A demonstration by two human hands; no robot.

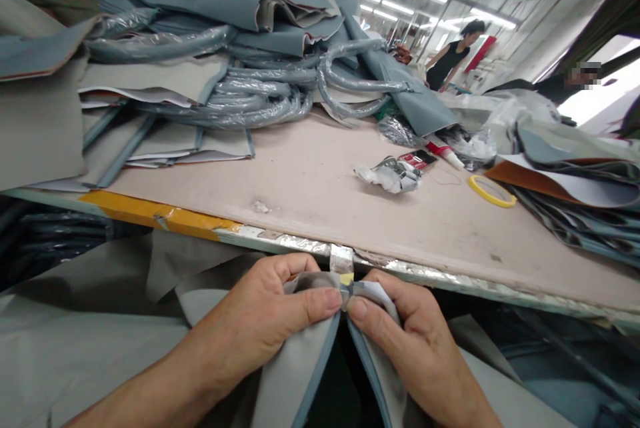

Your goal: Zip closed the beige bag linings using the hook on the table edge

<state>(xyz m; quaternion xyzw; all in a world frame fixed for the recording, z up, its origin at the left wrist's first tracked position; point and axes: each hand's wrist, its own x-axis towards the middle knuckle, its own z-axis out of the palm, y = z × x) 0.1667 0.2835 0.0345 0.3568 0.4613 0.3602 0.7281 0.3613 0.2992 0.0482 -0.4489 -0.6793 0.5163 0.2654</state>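
Grey fabric with blue bound edges [295, 378] hangs in front of me, just below the table's front edge. My left hand [280, 308] pinches it from the left, thumb on top. From the right, my right hand [413, 321] grips the other side between thumb and fingers. Both thumbs nearly meet where the two blue edges come together. A small yellow bit [347, 278] shows between the fingertips, close to a strip of clear tape [341, 258] on the table edge. Whether the two sides are one piece I cannot tell.
Blue-grey panels and plastic-wrapped tubes [260, 98] are heaped at the back left of the table [295, 175]. A yellow tape ring [491, 191], a crumpled wrapper [390, 175] and stacked panels [575, 181] lie to the right. A person [445, 65] stands in the background.
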